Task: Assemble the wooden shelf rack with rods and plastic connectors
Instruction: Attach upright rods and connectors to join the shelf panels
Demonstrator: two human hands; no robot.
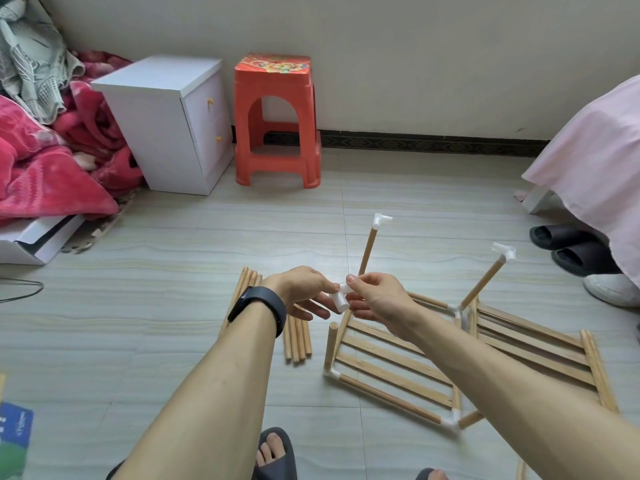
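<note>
On the tiled floor [173, 289], mid-room, by the squatting person:

1. Hands, both raised above the floor. The left hand [304, 292], black wristband [258, 306] on its wrist, pinches one end of a white plastic connector [339, 299] w/ thumb + fingertips. The right hand [377, 299] pinches the other arm of the same piece, fingers curled. The connector is off the floor, between the two hands, over the far-left corner of item 2.
2. Slatted shelf panel [391, 368], wood, flat on the floor, just right of the hands. White corner joints seen at near-left [334, 375], near-right [452, 420] and far-right [457, 310].
3. Rods standing from item 2, qty 3:
   - far-left rod [367, 251], near upright, w/ white top fitting [381, 220].
   - far-right rod [483, 284], tilted to the right, w/ white end fitting [504, 252].
   - near-left rod [331, 344], upright, top end bare.
4. Second slatted panel [533, 348], on the floor, touching the right side of item 2.
5. Loose rods [296, 341], a bundle lying side by side on the floor, partly under the left hand.

Surroundings:
- Red plastic stool [277, 123] and white bedside cabinet [166, 123] at the far wall, side by side.
- Pink blanket [41, 161] heaped at left.
- Dark slippers [568, 244], a pair, at right by a pink cloth [595, 147].
- Sandalled foot [273, 452] at the near edge.
</note>
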